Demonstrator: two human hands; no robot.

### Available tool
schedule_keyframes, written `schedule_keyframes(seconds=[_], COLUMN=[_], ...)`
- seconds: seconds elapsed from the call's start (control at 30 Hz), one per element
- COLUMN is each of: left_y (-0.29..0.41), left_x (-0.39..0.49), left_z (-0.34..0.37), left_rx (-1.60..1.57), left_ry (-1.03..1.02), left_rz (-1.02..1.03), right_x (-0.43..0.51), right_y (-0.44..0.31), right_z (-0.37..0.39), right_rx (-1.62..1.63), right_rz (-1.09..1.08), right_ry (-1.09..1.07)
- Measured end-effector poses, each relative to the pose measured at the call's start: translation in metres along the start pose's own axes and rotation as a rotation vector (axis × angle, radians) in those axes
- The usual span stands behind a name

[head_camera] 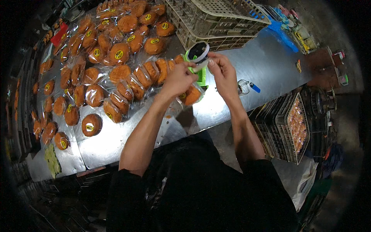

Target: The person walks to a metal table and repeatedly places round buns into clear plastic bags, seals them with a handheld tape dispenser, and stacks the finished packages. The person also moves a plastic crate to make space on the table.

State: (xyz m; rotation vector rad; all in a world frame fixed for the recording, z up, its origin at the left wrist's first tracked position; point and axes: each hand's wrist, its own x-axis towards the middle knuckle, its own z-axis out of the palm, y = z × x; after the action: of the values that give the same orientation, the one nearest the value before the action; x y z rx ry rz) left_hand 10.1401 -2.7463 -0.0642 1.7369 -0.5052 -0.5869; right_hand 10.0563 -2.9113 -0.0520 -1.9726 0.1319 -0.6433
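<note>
A bright green dispenser stands on the metal table with a roll at its top, dark inside and white at the rim. Along the roll's near side runs a pale strip. My left hand reaches the strip's left end with its fingertips; whether it grips is unclear. At the right end, the thumb and forefinger of my right hand pinch the strip beside the roll's rim. Below my left hand lies a round orange-brown bun in clear plastic wrap.
Many wrapped buns with yellow-and-black labels cover the table's left part. Stacked plastic crates stand behind the dispenser. A clear glass jar and a blue object are right of my hand. More stacked crates stand below the table's right edge.
</note>
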Motion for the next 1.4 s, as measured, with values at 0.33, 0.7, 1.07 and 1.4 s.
schedule_keyframes(seconds=[0.33,0.7,1.07,1.4], left_y=[-0.017,-0.004,0.027,0.006], left_x=[-0.012,0.008,0.007,0.020], left_z=[0.042,0.029,0.038,0.028], left_rx=[0.011,0.225,0.915,0.617], left_ry=[0.092,0.084,-0.062,-0.185], left_rz=[0.119,-0.005,-0.069,-0.063], right_x=[0.004,0.021,0.009,-0.002], right_y=[0.024,0.042,0.019,0.017], right_z=[-0.014,-0.005,0.022,0.021], right_rx=[0.260,0.231,0.189,0.183], right_rz=[0.259,0.234,0.099,0.168], right_ry=[-0.137,-0.111,0.061,0.094])
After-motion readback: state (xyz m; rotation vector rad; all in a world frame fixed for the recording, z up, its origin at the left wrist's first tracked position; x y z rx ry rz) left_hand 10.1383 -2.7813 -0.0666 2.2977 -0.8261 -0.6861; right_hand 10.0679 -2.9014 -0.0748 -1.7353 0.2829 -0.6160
